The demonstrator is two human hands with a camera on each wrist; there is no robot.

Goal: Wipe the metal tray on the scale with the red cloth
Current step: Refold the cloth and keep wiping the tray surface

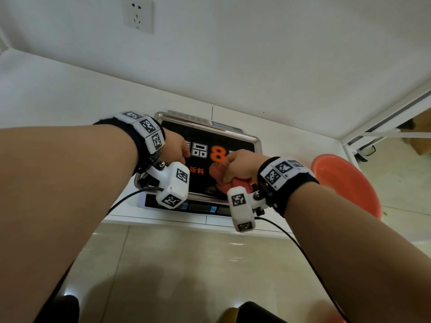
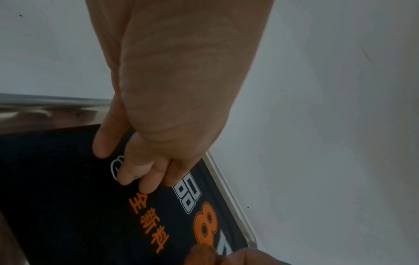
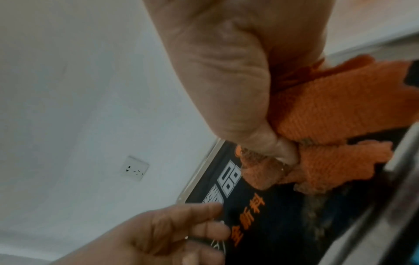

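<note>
A metal tray (image 1: 257, 141) sits on a scale (image 1: 200, 208) on the white counter. A black sheet with white and orange print (image 2: 68, 206) covers the tray's floor. My left hand (image 1: 180, 151) rests on the tray's left part, fingers (image 2: 145, 181) laid fairly straight on the black sheet. My right hand (image 1: 233, 165) grips the bunched red cloth (image 1: 218, 177) on the tray's right front part. In the right wrist view the thumb (image 3: 260, 139) pinches the cloth (image 3: 328, 107) against the curled fingers, and folds spill onto the sheet. The tray rim (image 3: 201, 172) shows behind.
A red plastic basin (image 1: 345, 183) stands to the right, beyond the counter's edge. The scale's display panel (image 1: 203, 209) faces me at the front. A wall socket (image 1: 138, 15) is on the wall above. Wrist camera cables hang down toward the tiled floor (image 1: 186, 264).
</note>
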